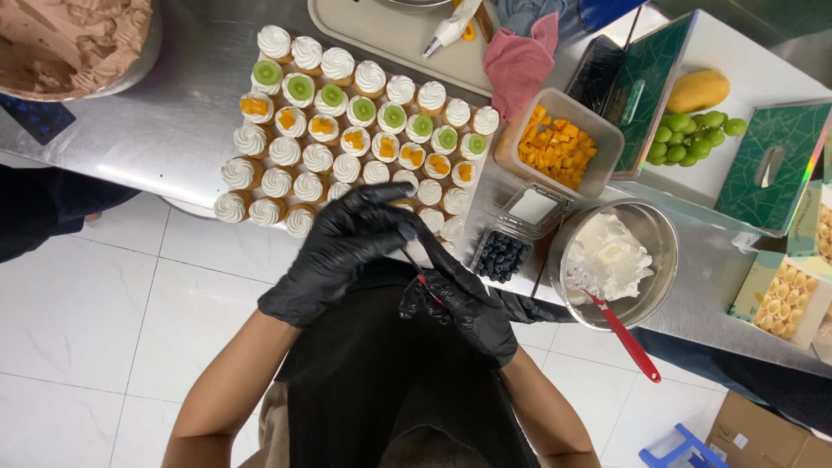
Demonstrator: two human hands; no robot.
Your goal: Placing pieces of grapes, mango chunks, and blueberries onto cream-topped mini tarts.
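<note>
Steel counter [182,130] runs over a white tiled floor, with your two black-gloved hands at its near edge. Your left hand [342,251] arches over your right hand [459,303], fingers bent; whether it grips anything, you cannot tell. Your right hand's grip is clenched on a thin red-handled tool [425,282], just below the cupcakes [347,130], which stand in rows topped with cream, kiwi or mango. Right of them sit blueberries [501,256], a mango tub [559,147] and a cream bowl [617,260].
</note>
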